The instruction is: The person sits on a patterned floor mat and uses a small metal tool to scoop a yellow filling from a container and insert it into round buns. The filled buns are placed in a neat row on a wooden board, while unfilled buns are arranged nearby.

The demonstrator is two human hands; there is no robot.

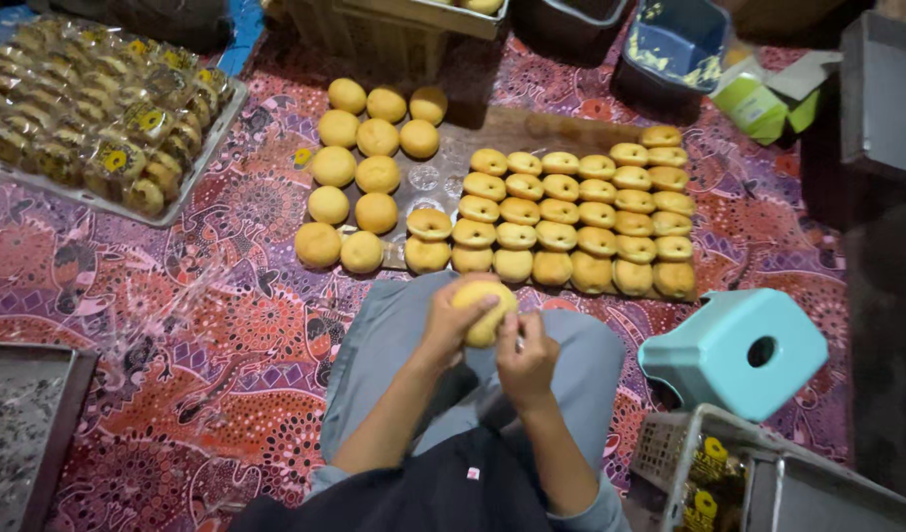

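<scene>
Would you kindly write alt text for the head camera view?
Seated on a patterned mat, a person holds a round yellow bun in the left hand, right hand beside it. Rows of similar buns lie ahead, a tray of wrapped buns far left, a teal stool right.

Both forearms come up from the bottom of the view, bare to the elbows, and meet above the lap. The left hand (460, 317) is raised a little higher, wrist bent, fingers curled over the top and thumb pressed along the side of what it grips. The right hand (527, 357) sits just below and beside it, touching it, knuckles turned toward the camera, fingers folded inward in a loose fist. The legs are crossed beneath, knees spread to either side.
</scene>
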